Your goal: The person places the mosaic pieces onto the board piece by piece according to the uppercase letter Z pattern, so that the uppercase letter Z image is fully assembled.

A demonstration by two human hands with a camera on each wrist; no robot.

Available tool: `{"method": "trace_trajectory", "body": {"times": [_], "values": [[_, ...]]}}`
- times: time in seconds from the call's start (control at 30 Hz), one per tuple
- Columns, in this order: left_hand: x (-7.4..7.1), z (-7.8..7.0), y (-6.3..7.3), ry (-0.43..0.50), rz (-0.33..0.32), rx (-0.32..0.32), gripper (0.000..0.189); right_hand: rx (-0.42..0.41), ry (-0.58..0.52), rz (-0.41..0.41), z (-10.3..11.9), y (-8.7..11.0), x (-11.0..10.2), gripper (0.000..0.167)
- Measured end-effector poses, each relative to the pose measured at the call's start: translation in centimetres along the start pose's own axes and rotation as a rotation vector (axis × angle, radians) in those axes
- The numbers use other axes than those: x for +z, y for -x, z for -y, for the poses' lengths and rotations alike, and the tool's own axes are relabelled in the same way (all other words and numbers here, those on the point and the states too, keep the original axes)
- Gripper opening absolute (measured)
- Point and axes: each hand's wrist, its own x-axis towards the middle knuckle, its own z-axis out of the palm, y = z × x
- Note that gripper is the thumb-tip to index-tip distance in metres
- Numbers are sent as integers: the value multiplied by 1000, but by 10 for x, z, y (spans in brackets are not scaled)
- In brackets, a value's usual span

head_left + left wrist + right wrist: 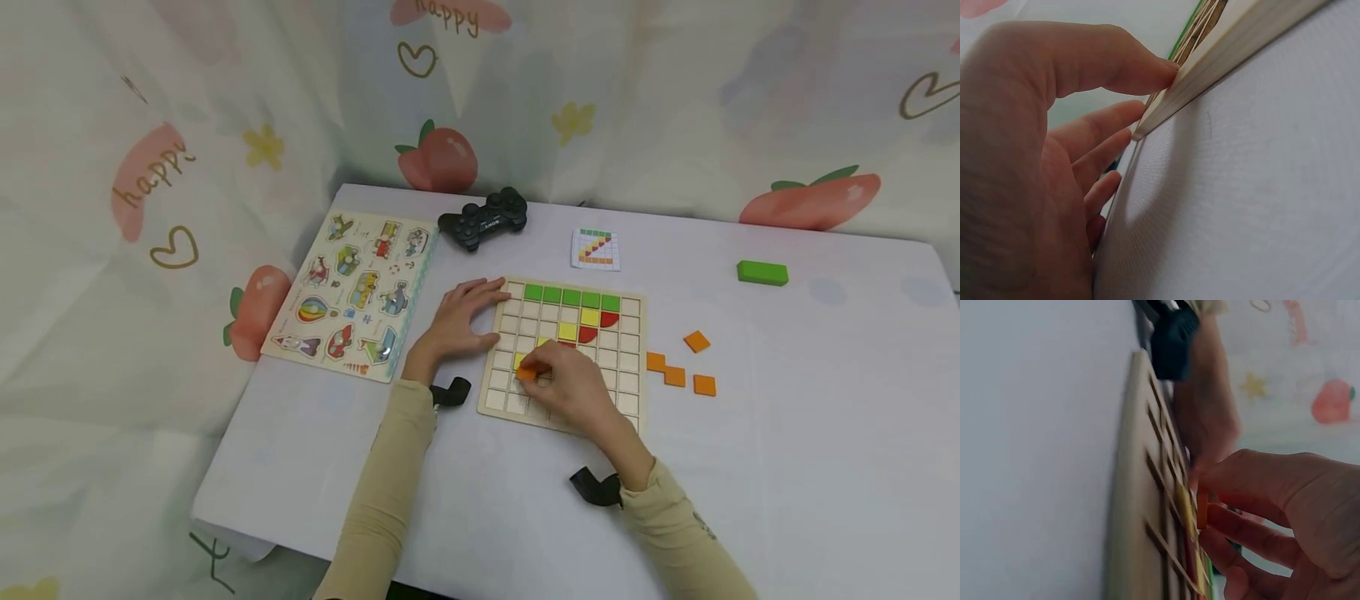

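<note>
A wooden grid board (628, 382) lies on the table. Green square tiles (571, 297) line its far row, and yellow square tiles (567, 331) with red rounded tiles (588, 335) step diagonally down to the left. My left hand (456, 323) rests at the board's left edge, thumb and fingertips touching the rim with fingers fairly straight. Between thumb and fingers my right hand (576, 387) pinches an orange square tile (526, 374) over the lower left cells, just below a yellow tile. The right hand hides part of the board's lower middle.
Several loose orange tiles (674, 377) lie right of the board. A pattern card (596, 250) and a black game controller (484, 219) sit beyond it. On the left lies a picture puzzle board (347, 296); a green block (762, 272) stands far right.
</note>
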Motion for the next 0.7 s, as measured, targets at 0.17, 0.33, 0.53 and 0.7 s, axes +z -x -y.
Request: {"method": "trace_trajectory", "body": {"times": [0.17,0.33,0.53,0.7], "values": [[18,41,-12,63,49,109,65,-67,107,56,6,0,12,13],[19,43,-10,57,36,89,68,-95,141,88,7,0,14,11],[19,42,-11,49,28,98,68,-122,148,87,5,0,12,9],[20,44,-12,55,29,109,69,-145,146,99,2,0,9,8]]}}
